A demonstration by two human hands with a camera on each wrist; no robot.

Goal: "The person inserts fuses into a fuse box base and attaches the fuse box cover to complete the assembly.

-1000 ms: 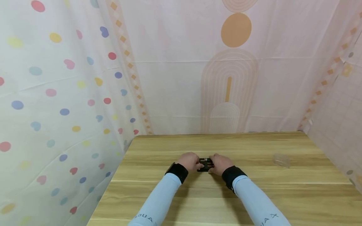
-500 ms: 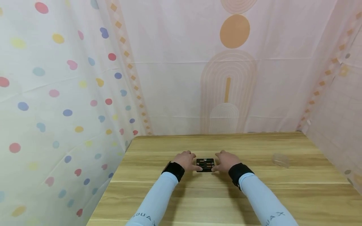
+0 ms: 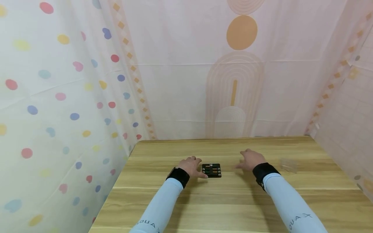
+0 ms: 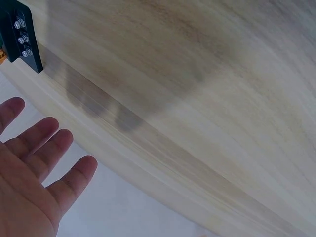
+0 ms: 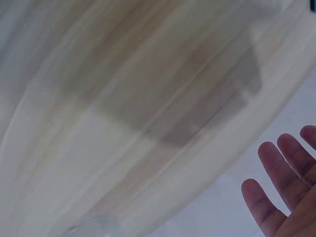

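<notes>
A black fuse block (image 3: 211, 170) lies flat on the wooden table, with small coloured fuses in its middle and metal screws along its sides. Its screw-lined edge also shows at the top left of the left wrist view. Just left of the block is my left hand (image 3: 190, 166), fingers spread and thumb tip right at the block's near left corner. My right hand (image 3: 252, 160) hovers over the table between the block and a clear plastic cover (image 3: 289, 165), holding nothing, its fingers extended. Part of that cover appears at the bottom of the right wrist view.
The wooden table (image 3: 175, 149) reaches back to a pale patterned curtain (image 3: 180, 97). Another curtain with coloured dots (image 3: 73, 97) hangs along the left side. A light patterned sheet (image 3: 344, 129) is at the right.
Both hands have let go of the fuse block, which stays on the table. My right hand has moved right, away from it and toward the clear cover; the left has drawn back slightly.
</notes>
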